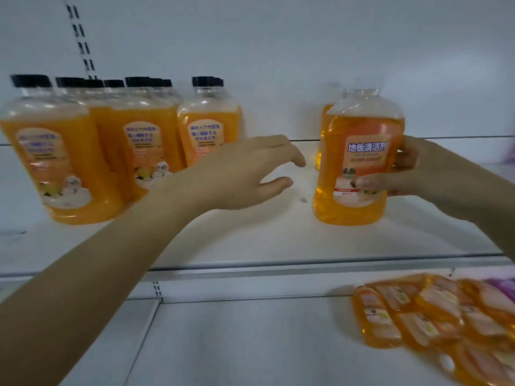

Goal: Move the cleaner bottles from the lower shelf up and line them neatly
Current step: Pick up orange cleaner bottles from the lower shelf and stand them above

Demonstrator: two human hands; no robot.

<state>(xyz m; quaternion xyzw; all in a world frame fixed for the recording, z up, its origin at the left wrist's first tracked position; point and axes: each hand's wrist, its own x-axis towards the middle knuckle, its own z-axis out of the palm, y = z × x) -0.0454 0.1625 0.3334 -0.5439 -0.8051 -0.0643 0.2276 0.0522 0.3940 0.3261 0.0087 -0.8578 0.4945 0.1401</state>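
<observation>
- Two hands reach over the upper shelf [250, 240]; both are bare, and the forearms come in from the near side
- Right hand [412, 171]: its grip is closed round an orange cleaner bottle [359, 151]; the thumb lies across the lower part of the label, and the fingers wrap the bottle's right side
- That bottle stands upright at the right of the upper shelf, label facing near; its base looks to be on the shelf board, though blur makes contact hard to confirm
- Just behind it, on the far left side, a second orange bottle [324, 126] shows only as a narrow strip
- Left hand [245, 174]: its grip is open and holds nothing; the fingers are spread and point right, over the bare stretch of shelf between the two groups of bottles
- Several black-capped orange bottles [133, 143] stand upright at the left of the upper shelf, packed in rows from near to far; the left hand is near them, but contact cannot be told
- On the lower shelf [237, 344], at the near right, more orange bottles [412, 316] lie on their sides, touching and overlapping one another
- Purple packs [501, 288] lie at the right edge, beside those lying bottles
- Behind the left group, a slotted upright [80, 37] runs up the white back panel
</observation>
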